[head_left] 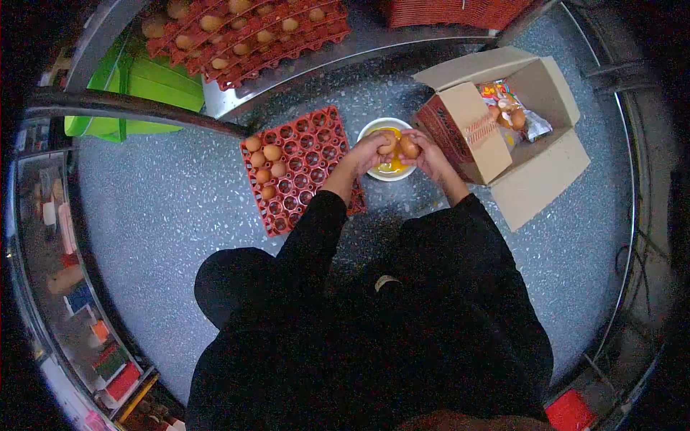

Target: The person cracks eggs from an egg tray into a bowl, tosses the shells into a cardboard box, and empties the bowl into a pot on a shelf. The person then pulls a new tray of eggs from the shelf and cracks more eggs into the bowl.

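Observation:
Above a white bowl [391, 177] on the floor, both my hands are close together. My left hand [366, 154] is closed on a brown eggshell [387, 141]. A second brown eggshell [410, 148] is in the closed fingers of my right hand [430, 153]. Whether these are two halves of one egg is hard to make out. Yellow yolk and clear egg [392, 167] lie in the bowl below. To the left, a red egg tray [309, 154] carries several brown eggs [272, 152] along its left side; my left forearm passes over its right edge.
An open cardboard box [539, 187] on the right contains eggshells [517, 118] and a colourful wrapper [496, 90]. Stacked red trays of eggs [251, 43] stand on a metal shelf [302, 66] ahead. A green bin [162, 97] is at the far left, behind a dark bar [165, 111].

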{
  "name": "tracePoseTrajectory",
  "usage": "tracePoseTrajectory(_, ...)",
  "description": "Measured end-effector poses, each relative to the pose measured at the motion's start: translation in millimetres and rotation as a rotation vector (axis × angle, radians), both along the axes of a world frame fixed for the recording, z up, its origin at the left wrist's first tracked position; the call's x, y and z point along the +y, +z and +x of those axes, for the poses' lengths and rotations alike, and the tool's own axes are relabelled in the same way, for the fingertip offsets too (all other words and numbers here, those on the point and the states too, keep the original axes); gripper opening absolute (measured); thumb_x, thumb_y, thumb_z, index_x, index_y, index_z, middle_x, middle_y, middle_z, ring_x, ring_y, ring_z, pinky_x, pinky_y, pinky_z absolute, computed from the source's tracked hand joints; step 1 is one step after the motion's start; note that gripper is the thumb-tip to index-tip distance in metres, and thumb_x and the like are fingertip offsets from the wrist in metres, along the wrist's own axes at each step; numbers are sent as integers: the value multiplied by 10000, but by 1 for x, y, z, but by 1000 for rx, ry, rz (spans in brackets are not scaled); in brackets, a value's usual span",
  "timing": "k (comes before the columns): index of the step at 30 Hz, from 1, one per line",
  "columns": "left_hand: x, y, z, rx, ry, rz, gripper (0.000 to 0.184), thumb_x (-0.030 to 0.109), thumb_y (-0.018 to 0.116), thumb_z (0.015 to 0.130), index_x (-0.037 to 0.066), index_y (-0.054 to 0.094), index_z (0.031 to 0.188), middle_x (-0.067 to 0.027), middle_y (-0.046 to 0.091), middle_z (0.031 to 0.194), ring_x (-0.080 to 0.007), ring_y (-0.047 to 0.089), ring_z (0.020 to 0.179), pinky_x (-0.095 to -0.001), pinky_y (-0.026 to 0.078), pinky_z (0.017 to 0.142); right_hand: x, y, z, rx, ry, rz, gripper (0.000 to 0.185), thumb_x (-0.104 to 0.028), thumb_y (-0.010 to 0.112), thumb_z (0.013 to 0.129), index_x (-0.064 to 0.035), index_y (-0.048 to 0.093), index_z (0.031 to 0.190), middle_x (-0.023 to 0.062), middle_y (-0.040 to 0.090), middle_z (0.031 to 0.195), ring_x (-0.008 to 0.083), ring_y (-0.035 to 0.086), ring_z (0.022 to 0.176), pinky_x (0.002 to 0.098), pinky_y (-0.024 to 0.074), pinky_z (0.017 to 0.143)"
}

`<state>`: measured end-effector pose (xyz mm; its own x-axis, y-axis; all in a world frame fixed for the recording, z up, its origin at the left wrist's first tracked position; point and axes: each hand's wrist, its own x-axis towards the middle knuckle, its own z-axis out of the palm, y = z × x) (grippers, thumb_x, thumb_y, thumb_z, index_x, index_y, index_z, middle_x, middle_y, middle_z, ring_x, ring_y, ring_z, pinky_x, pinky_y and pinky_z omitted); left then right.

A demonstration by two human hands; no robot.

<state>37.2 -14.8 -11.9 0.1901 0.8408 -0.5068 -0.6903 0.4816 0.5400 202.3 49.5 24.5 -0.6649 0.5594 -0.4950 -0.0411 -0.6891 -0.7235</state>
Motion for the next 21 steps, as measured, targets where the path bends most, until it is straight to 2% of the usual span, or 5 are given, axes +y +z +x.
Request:
tracePoseTrajectory(6,-2,-1,-5,110,12,59,323,170,432,834,56,377,1130,-100,465,1014,-200,556,776,-269,515,637,-1,51,4,-141,173,252,232,-187,422,842,-93,449,1053,60,506,965,137,539,660,240,488,587)
tracePoseTrajectory(11,4,-6,-7,190,-116,23,373,197,444,820,76,341,1158,-74,408,1088,-203,497,928,-336,485,756,26,146,48,-320,-117,1237,164,-204,497,828,-69,522,918,7,543,811,107,520,713,243,439,654)
tracePoseTrajectory(14,1,1,-1,187,-68,-31,389,188,452,812,67,336,1163,-82,414,1083,-206,497,930,-339,485,758,53,193,76,-773,-327,943,230,-266,527,799,-73,553,921,68,590,789,191,567,730,287,434,686)
tracePoseTrajectory(18,3,1,3,189,-112,-51,380,181,461,808,45,357,1148,-97,429,1073,-214,515,899,-327,505,712,121,150,126,-1116,-342,1247,227,-252,478,824,-58,577,889,66,595,706,160,562,684,286,445,603)
tracePoseTrajectory(21,2,1,7,218,-93,-44,357,175,471,800,41,383,1119,-87,441,1053,-208,522,878,-312,512,683,140,130,143,-1498,121,1175,267,-298,476,801,-84,598,904,139,606,848,250,584,786,327,443,674)
